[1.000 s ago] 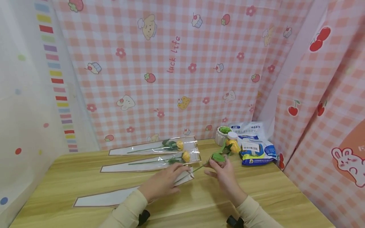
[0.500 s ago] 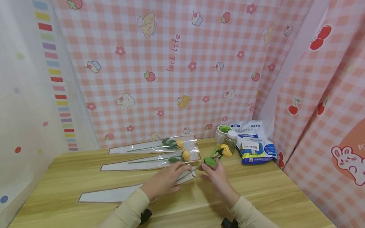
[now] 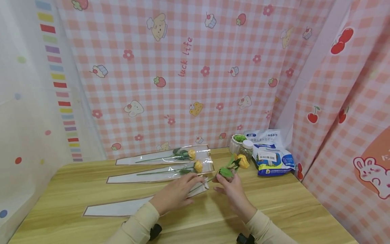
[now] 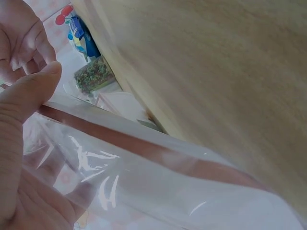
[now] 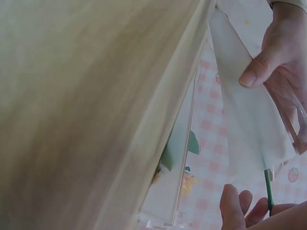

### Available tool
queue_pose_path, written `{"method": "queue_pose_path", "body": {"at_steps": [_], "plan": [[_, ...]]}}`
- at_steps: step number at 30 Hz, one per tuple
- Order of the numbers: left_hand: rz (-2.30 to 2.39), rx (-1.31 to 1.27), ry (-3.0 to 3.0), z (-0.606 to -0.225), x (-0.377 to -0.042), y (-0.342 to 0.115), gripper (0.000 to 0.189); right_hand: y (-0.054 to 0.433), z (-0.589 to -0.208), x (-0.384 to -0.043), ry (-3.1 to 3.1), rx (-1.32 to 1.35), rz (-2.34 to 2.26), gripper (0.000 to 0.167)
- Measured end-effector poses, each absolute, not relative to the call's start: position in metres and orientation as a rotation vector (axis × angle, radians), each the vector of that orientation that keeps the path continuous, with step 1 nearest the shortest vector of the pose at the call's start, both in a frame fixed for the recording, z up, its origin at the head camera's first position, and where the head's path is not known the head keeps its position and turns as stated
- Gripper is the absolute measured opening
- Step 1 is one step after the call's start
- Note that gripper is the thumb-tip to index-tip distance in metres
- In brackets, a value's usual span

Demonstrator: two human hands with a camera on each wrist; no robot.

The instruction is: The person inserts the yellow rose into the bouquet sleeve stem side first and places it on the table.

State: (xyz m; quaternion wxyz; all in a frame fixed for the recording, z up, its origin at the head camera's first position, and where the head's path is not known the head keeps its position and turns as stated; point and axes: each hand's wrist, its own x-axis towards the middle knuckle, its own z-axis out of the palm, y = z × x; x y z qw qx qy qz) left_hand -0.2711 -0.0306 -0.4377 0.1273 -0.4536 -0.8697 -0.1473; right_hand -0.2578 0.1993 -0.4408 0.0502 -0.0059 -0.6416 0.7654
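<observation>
My left hand (image 3: 175,193) grips a long tapered flower sleeve (image 3: 112,207) near its wide mouth. The sleeve has a white back, a clear front and a brown border. In the left wrist view, the thumb lies on one side of the clear film (image 4: 115,187) and the fingers show through it. My right hand (image 3: 236,195) pinches an artificial yellow rose (image 3: 243,161) just below its bloom, among green leaves (image 3: 226,172). Its green stem (image 5: 268,184) runs from the right fingers into the sleeve's mouth, and the lower part shows faintly behind the white sheet.
Two sleeves, each with a yellow rose (image 3: 198,166) inside, lie farther back on the wooden table (image 3: 61,189). At the back right stand a white pot (image 3: 235,146) with green contents, a white-lidded jar (image 3: 246,150) and blue-and-white bags (image 3: 275,161). A checked cloth (image 3: 170,84) hangs behind.
My right hand has come left and nearer with the rose, and its stem has slid farther into the sleeve. The sleeve has shifted slightly right with my left hand. The last half second shows little movement.
</observation>
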Motion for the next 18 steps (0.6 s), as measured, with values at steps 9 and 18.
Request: {"method": "queue_pose_path", "body": {"at_steps": [9,18], "plan": [[-0.434,-1.338,-2.508,-0.4379,-0.2725,-0.0289,0.077,0.1966,-0.4428,-0.2565,-1.978,-0.026,2.328,0.026],[-0.424,-1.337,-2.485,-0.4376,-0.273,-0.0262,0.077,0.1933,-0.4432,-0.2535,-2.013,-0.006,2.322,0.038]]}}
